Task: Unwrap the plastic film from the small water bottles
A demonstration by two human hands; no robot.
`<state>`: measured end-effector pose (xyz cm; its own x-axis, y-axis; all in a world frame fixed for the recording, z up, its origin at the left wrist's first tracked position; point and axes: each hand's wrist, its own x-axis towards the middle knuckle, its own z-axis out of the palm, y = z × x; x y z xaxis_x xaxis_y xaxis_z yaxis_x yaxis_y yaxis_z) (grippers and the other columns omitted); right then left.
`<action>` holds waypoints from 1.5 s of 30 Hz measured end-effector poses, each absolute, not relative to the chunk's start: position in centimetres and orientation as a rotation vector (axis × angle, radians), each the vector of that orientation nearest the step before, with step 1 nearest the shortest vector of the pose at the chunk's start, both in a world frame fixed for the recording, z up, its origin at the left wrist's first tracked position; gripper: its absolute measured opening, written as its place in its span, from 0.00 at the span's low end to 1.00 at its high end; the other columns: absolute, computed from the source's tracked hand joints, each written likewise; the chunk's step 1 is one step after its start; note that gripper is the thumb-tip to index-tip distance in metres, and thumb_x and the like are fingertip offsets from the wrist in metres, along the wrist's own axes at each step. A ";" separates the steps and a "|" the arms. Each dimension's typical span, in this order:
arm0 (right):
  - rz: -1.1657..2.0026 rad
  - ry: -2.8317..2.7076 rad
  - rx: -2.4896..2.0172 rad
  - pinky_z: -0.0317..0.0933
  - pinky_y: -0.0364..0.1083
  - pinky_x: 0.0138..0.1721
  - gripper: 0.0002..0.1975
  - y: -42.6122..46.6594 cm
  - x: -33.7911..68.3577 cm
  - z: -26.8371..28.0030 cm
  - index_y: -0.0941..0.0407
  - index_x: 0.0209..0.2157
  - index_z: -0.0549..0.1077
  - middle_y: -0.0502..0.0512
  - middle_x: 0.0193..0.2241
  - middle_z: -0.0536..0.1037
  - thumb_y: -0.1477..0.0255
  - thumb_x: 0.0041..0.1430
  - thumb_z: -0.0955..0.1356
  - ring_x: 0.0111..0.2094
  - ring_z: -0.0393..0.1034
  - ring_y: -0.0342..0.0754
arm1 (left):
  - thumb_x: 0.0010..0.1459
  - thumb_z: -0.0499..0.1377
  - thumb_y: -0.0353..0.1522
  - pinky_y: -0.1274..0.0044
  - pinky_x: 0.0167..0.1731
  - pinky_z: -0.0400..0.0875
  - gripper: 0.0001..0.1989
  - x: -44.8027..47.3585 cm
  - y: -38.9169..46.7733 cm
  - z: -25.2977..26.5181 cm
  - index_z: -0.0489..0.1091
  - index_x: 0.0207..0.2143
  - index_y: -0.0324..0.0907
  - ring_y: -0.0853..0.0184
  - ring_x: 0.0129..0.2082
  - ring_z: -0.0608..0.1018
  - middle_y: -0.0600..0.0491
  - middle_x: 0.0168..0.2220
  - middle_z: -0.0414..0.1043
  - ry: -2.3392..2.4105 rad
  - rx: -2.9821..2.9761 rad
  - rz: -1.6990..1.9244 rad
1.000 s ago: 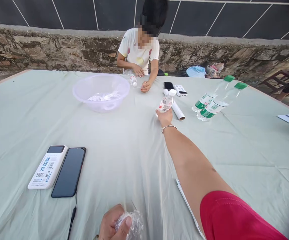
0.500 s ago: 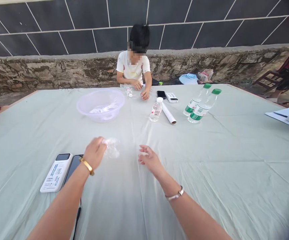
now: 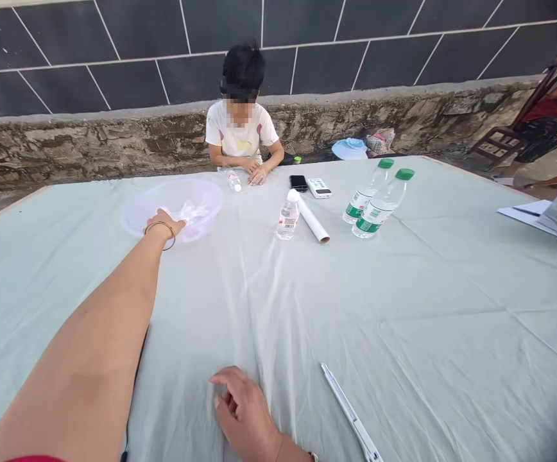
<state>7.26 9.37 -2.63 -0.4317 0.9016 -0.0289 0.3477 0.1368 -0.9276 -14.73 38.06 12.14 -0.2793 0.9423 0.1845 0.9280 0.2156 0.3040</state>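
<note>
My left hand [image 3: 165,224] reaches over the near rim of a pale purple translucent basin [image 3: 137,199], thumb apart from the fingers. Crumpled clear plastic [image 3: 194,212] lies in the basin just beyond the fingertips, and I see no firm grip on it. Low in the view, my right hand [image 3: 247,410] rests on the cloth-covered table [image 3: 413,321]. Its index finger reaches out, the others curl loosely, and nothing is between finger and thumb. To its right lies a slim white tool [image 3: 350,410], whose exact kind I cannot make out.
A small water bottle [image 3: 288,218] stands beside a white roll [image 3: 313,221]. Two green-capped bottles [image 3: 375,212] stand farther right. Across the table sits a person [image 3: 242,128], near a lying bottle [image 3: 233,181], a phone [image 3: 298,183] and a power bank [image 3: 319,188]. Papers [image 3: 529,213] lie at the right.
My left hand has moved forward and left to the basin with the crumpled plastic it held. My right hand has drawn back toward me. The slim white tool has come into view.
</note>
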 end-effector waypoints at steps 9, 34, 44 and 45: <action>1.056 -1.934 -1.162 0.61 0.42 0.29 0.17 9.3 6.7 -2.8 0.53 0.38 0.72 0.50 0.35 0.75 0.83 0.51 0.61 0.24 0.64 0.40 | 0.55 0.56 0.29 0.63 0.58 0.55 0.27 -10.3 28.3 10.2 0.57 0.57 0.32 0.54 0.59 0.62 0.38 0.57 0.62 2.320 1.785 0.848; 0.377 -2.279 -1.774 0.37 0.53 0.63 0.24 5.7 11.6 -1.8 0.55 0.58 0.63 0.57 0.62 0.57 0.66 0.63 0.57 0.64 0.46 0.52 | 0.61 0.42 0.46 0.55 0.62 0.35 0.30 -2.1 0.1 -1.2 0.47 0.64 0.51 0.55 0.66 0.41 0.51 0.68 0.35 1.999 1.981 -0.046; 0.379 -2.366 -1.845 0.29 0.56 0.63 0.28 5.6 11.7 -1.4 0.53 0.63 0.55 0.56 0.65 0.49 0.60 0.64 0.54 0.65 0.40 0.52 | 0.61 0.41 0.46 0.54 0.61 0.36 0.31 -2.9 0.1 -0.6 0.46 0.65 0.49 0.55 0.66 0.41 0.51 0.67 0.36 2.089 1.958 -0.072; 0.377 -2.366 -1.848 0.29 0.56 0.63 0.28 5.6 11.7 -1.4 0.53 0.63 0.55 0.56 0.65 0.49 0.60 0.64 0.54 0.65 0.40 0.52 | 0.61 0.41 0.46 0.54 0.61 0.36 0.31 -2.9 0.1 -0.5 0.46 0.65 0.49 0.55 0.66 0.41 0.51 0.67 0.36 2.089 1.959 -0.071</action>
<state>11.69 5.63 -1.36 -0.2496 0.9664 -0.0613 0.9376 0.2254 -0.2649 -2.87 0.10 -0.53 -0.0446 0.9715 -0.2330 0.9851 0.0815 0.1515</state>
